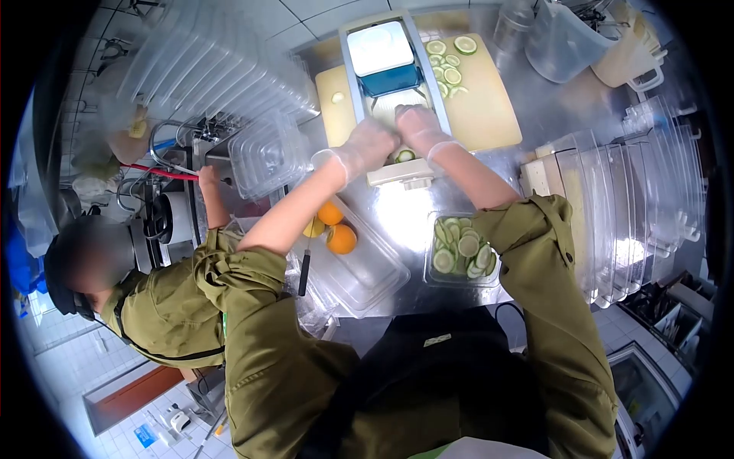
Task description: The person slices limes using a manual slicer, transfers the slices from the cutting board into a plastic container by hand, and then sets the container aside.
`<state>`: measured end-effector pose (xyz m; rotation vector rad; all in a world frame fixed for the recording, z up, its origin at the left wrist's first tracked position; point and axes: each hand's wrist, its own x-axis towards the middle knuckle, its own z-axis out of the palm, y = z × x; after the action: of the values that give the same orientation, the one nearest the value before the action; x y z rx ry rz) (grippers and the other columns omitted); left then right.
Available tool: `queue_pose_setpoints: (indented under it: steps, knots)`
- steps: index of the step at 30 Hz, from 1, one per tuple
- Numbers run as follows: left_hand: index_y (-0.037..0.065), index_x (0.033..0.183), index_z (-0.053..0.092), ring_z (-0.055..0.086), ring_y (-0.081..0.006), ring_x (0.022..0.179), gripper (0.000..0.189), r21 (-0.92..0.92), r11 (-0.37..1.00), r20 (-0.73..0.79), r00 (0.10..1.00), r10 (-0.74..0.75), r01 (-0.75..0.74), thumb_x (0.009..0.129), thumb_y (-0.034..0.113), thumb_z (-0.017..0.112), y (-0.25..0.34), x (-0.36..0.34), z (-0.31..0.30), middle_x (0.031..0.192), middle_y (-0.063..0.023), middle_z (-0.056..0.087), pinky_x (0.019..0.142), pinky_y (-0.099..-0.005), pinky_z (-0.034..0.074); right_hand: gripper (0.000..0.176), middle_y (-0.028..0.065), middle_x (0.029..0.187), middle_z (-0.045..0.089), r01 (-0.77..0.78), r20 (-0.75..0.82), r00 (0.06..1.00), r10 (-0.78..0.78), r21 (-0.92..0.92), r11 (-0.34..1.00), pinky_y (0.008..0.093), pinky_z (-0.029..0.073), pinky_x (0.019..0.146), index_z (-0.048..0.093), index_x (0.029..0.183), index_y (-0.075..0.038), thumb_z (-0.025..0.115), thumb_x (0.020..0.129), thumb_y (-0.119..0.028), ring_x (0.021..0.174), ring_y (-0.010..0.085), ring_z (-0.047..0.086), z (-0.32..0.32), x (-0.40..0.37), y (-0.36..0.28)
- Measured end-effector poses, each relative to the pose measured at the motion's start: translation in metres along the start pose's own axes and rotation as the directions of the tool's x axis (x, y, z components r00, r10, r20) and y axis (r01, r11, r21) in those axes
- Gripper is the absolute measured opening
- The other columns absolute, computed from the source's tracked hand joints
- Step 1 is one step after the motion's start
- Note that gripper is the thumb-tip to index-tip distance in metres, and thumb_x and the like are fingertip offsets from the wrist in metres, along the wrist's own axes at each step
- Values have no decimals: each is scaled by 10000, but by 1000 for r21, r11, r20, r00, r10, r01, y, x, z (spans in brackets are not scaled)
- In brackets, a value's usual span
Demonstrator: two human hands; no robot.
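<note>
Both of my hands wear clear plastic gloves and meet at the lower end of a slicer with a white and teal holder. My left hand is closed at its left edge, the fingers curled inward. Beside it my right hand is also closed, near the slicer's right rail. Whatever is within the fingers is hidden. A lime slice shows just below the hands. More lime slices lie on the cutting board under the slicer. Closer to me stands a clear container filled with lime slices.
Oranges and a black-handled knife lie at a clear tray on the left. Stacked clear containers stand behind it, more containers on the right. Jugs stand back right. A co-worker is close at left.
</note>
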<state>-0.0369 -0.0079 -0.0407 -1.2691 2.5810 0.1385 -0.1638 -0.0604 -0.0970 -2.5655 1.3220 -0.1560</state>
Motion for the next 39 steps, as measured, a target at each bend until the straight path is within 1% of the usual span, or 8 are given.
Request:
queue_pose_setpoints:
  steps: [6, 9, 14, 22, 31, 35, 37, 39]
  knots:
    - [154, 964, 627, 624, -295, 851, 279, -166, 982, 52, 995, -85, 92, 707, 233, 702, -2, 4, -5, 946, -63, 640, 758, -391, 502, 111, 143, 824, 622, 187, -341, 940, 25, 572, 799, 349, 496, 685, 571, 911, -36, 579, 811, -83, 760, 246, 626, -45, -49, 11]
    - [191, 1203, 527, 572, -292, 1039, 477, -164, 980, -87, 991, 98, -111, 749, 186, 675, -2, -1, 1, 1268, -59, 493, 833, -378, 514, 127, 61, 789, 576, 4, -171, 951, 259, 841, 541, 267, 457, 673, 556, 955, -45, 600, 841, -79, 722, 124, 562, -86, -124, 14]
    - [206, 1226, 518, 512, -285, 1148, 495, -102, 884, -178, 883, 434, -456, 766, 34, 586, -18, 15, 24, 1281, -70, 473, 889, -358, 503, 154, -39, 828, 543, -302, 234, 839, 491, 951, 63, 194, 425, 705, 555, 1026, -63, 588, 877, -42, 755, 41, 498, -68, -228, 25]
    - [114, 1052, 527, 589, -286, 949, 238, -277, 935, 102, 961, 258, -222, 821, 83, 579, -7, 18, -3, 1119, -51, 519, 797, -370, 515, 208, 177, 867, 653, -357, 108, 930, 352, 496, 791, 367, 500, 716, 611, 1081, -66, 536, 892, -110, 789, 306, 648, -21, -264, 13]
    - [80, 1004, 555, 618, -310, 846, 161, -243, 944, -99, 974, 204, -223, 849, 122, 552, -6, 10, 14, 996, -83, 575, 744, -387, 518, 204, 200, 888, 644, -308, -42, 913, 406, 582, 753, 365, 504, 746, 607, 1059, -13, 500, 890, -55, 838, 354, 635, -50, -286, 14]
    - [53, 998, 618, 627, -290, 853, 184, -408, 911, -230, 961, -156, 51, 828, 75, 550, 19, 2, -10, 990, -128, 611, 739, -378, 509, 187, 168, 864, 657, -220, -189, 875, 447, 667, 712, 325, 502, 735, 608, 1039, -4, 488, 901, -43, 818, 290, 656, -60, -291, 11]
    - [66, 956, 631, 632, -312, 805, 170, -512, 859, -544, 781, -307, -19, 800, 57, 564, 58, -5, -14, 925, -113, 618, 726, -381, 523, 190, 142, 850, 658, -266, -138, 846, 515, 728, 632, 307, 496, 732, 609, 1043, -4, 479, 910, -44, 806, 237, 651, -62, -289, 14]
    - [80, 970, 639, 634, -302, 805, 184, -651, 751, -456, 847, -273, -109, 800, 65, 569, 109, -24, -22, 912, -112, 625, 735, -380, 526, 193, 114, 842, 655, -294, -93, 826, 556, 771, 565, 290, 489, 731, 609, 1048, -5, 474, 917, -47, 795, 190, 636, -62, -289, 15]
